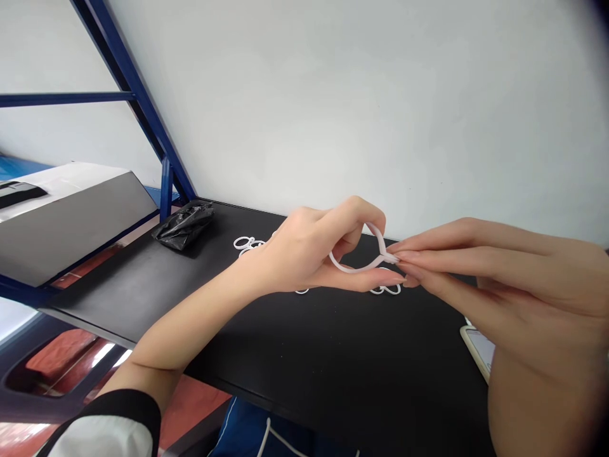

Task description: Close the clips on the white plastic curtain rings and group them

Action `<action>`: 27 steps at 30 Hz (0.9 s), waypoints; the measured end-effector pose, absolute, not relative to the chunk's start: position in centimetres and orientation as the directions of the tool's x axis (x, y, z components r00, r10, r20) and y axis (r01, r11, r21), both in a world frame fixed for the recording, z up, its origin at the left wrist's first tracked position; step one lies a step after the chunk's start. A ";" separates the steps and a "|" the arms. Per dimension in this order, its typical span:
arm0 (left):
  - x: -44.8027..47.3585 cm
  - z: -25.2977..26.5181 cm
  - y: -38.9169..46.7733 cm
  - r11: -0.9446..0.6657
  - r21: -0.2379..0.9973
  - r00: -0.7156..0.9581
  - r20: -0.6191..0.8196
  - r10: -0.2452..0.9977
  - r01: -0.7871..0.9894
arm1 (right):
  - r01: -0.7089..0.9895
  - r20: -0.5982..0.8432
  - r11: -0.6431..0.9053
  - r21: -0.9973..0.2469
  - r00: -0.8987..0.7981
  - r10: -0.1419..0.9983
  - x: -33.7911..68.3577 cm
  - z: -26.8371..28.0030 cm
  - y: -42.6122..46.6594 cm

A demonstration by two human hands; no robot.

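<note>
A white loop of flat band [354, 270] is held up above the black table [323, 355]. The fingers of my left hand [299, 251] curl through and around this loop, holding it stretched into a rounded shape. At the loop's right end, my right hand [504, 285] pinches the joined tip between thumb and fingers. Both hands are closed on the same band. Several thin white loops [244, 242] lie on the table behind my left wrist, partly hidden by it. More white loops [392, 290] rest on the table below my fingertips.
A crumpled black plastic bag [184, 227] sits at the table's far left corner. A phone [478, 349] lies at the right, partly covered by my right hand. Blue metal frame bars [137, 108] rise at the left, before a pale wall [356, 108].
</note>
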State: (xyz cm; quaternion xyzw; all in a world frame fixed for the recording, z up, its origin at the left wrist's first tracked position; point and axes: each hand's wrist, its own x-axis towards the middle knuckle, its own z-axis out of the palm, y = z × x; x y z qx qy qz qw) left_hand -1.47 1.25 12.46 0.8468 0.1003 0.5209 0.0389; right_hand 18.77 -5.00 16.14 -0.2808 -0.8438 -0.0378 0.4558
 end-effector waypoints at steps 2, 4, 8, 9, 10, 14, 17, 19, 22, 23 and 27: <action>-1.5 12.4 1.3 -0.975 0.181 0.437 0.873 0.219 0.127 | 0.515 0.778 0.835 -0.193 -0.439 0.450 18.8 16.2 -5.0; -1.5 12.4 1.2 -0.975 0.183 0.441 0.871 0.219 0.123 | 0.532 0.774 0.827 -0.182 -0.441 0.454 18.9 16.2 -5.1; -1.5 12.4 1.2 -0.975 0.182 0.443 0.869 0.222 0.131 | 0.558 0.777 0.816 -0.149 -0.445 0.446 18.9 16.4 -5.0; -1.5 12.4 1.2 -0.975 0.180 0.441 0.870 0.221 0.132 | 0.556 0.776 0.819 -0.143 -0.450 0.442 18.8 16.4 -5.0; -1.5 12.4 1.2 -0.974 0.180 0.439 0.871 0.222 0.135 | 0.553 0.777 0.822 -0.139 -0.454 0.437 18.7 16.4 -4.9; -1.4 12.2 1.2 -0.974 0.166 0.438 0.872 0.218 0.154 | 0.555 0.772 0.817 -0.153 -0.449 0.450 18.7 16.5 -4.8; -1.4 12.2 1.2 -0.975 0.147 0.444 0.872 0.207 0.167 | 0.549 0.765 0.821 -0.155 -0.459 0.452 18.8 16.5 -4.8; -1.4 12.2 1.2 -0.973 0.143 0.447 0.870 0.210 0.179 | 0.547 0.766 0.823 -0.153 -0.461 0.448 18.9 16.5 -4.8; -1.4 12.2 1.3 -0.973 0.150 0.442 0.871 0.215 0.178 | 0.554 0.762 0.818 -0.157 -0.459 0.458 18.9 16.5 -4.8; -1.4 12.2 1.3 -0.974 0.150 0.439 0.874 0.210 0.169 | 0.556 0.762 0.816 -0.160 -0.456 0.460 18.8 16.5 -4.8; -1.4 12.2 1.2 -0.977 0.145 0.441 0.875 0.199 0.154 | 0.555 0.768 0.816 -0.163 -0.447 0.458 18.6 16.4 -4.8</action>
